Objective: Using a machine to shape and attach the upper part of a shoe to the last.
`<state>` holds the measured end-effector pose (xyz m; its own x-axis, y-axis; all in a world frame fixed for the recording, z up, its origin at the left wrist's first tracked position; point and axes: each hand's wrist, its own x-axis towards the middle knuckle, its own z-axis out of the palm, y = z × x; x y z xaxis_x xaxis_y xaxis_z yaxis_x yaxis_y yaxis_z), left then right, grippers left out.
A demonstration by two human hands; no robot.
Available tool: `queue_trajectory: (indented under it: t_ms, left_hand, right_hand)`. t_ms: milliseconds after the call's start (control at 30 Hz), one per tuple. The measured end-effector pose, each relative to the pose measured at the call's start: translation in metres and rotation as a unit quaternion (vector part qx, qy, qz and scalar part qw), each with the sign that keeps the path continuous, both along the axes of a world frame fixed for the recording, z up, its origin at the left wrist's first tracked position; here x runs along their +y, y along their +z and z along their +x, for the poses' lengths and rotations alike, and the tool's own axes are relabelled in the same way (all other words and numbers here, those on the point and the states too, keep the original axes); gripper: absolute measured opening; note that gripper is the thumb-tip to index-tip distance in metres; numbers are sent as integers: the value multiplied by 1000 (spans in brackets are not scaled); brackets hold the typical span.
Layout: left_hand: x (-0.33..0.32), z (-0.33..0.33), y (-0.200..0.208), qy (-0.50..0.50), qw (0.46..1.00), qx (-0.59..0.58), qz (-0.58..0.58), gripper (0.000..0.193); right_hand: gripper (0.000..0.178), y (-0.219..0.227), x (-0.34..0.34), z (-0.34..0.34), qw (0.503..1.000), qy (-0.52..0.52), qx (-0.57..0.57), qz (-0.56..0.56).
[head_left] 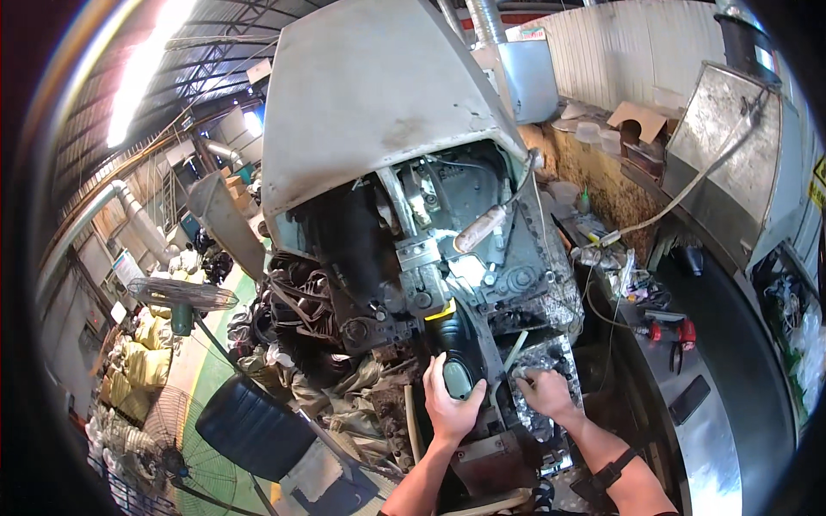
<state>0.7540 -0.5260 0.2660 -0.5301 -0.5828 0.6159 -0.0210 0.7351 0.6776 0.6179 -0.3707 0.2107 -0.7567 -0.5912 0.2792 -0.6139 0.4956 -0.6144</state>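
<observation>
Leftward of the hooded machine (379, 112), a caged fan (181, 316) was stationed. At the machine's lower front, a black shoe (448, 334) was cupped by the part-open left hand (451, 420); rightward, the right hand (548, 394) was curled at a foil-like surface (532, 421), its grasp indiscernible.

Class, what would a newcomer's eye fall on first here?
The big pale machine hood fills the upper middle. Bright light glares beneath it, and lower down the left hand grips a black shoe-like piece. At right, a red power tool lies on a metal bench.
</observation>
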Motion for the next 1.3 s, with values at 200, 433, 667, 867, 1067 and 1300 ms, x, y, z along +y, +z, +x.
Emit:
queue_trajectory:
  t_ms: [200, 433, 667, 867, 1067, 1300]
  left_hand:
    - [1, 1, -4, -27, 998, 11, 64, 88]
    - [7, 6, 13, 23, 998, -48, 22, 85]
    - [1, 3, 10, 10, 999, -24, 47, 80]
    - [-4, 0, 22, 32, 999, -24, -25, 71]
    - [-18, 9, 11, -66, 982, 23, 176, 55]
    - [-41, 53, -18, -184, 964, 0, 190, 45]
  right_hand:
    - [22, 5, 0, 0, 1000, -4, -28, -3]
    - [20, 11, -2, 1, 999, -10, -19, -33]
    - [18, 3, -1, 0, 997, -16, 5, -76]
    - [19, 12, -3, 2, 998, -26, -14, -59]
    - [18, 15, 1, 2, 998, -15, -31, -51]
    - [21, 18, -3, 1, 996, -40, -57, -54]
